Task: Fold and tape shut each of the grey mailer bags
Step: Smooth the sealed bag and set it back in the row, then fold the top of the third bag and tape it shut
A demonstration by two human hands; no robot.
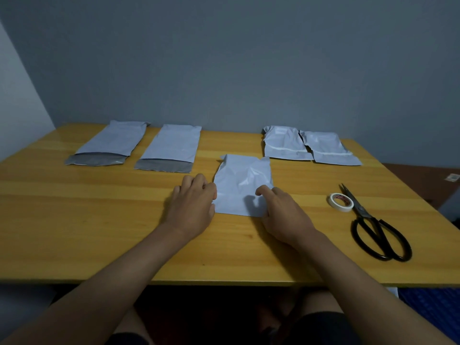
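On wooden table (74,220), both hands pressing folded mailer bag (242,180)

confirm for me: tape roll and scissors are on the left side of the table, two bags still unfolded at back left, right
Not quite. The head view shows the tape roll and scissors on the right side of the table. The two unfolded bags at back left are as you say.

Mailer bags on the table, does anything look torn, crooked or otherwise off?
Nothing looks damaged. The middle bag under both hands is creased and sits slightly askew. The two left bags lie flat with their dark flaps open; the two right bags are folded and overlap at their edges. Tape roll and scissors touch.
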